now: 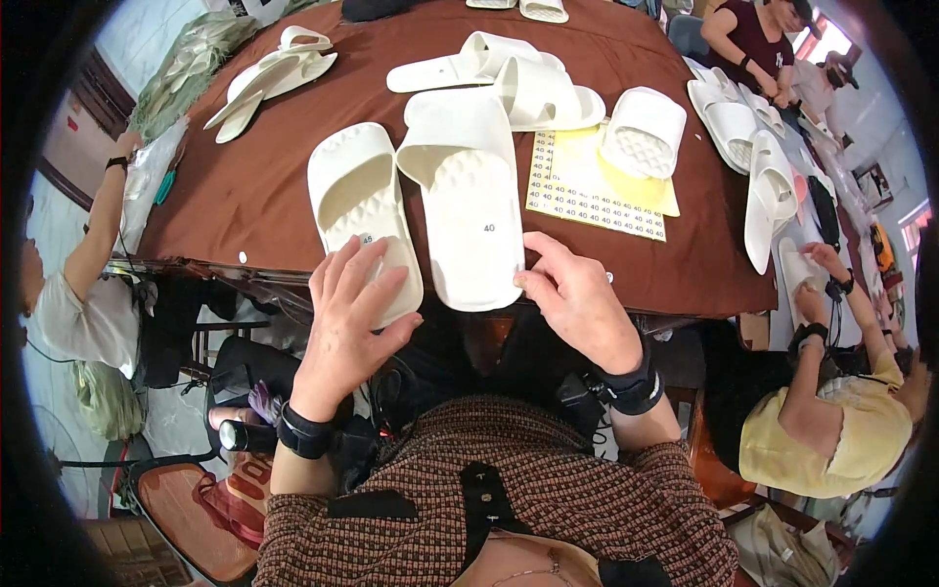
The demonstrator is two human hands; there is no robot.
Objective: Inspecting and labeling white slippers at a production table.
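Note:
Two white slippers lie side by side at the near edge of the table. On the heel of the left slipper (354, 184), my left hand (350, 308) rests with its fingers spread, touching the insole beside a small printed sticker. The right slipper (468, 210) also carries a printed mark on its insole, and its heel reaches over the table's edge. My right hand (577, 298) pinches that heel at its right side between thumb and fingers. Just beyond, a yellow sheet (587, 181) with rows of small printed stickers lies under another white slipper (643, 133).
More white slippers (469, 64) lie farther back on the brown tablecloth (342, 88), with a stacked pair (274, 78) at the left. One co-worker (93, 303) is at the left; another in yellow (831, 430) handles a slipper at the right. A chair (196, 519) stands lower left.

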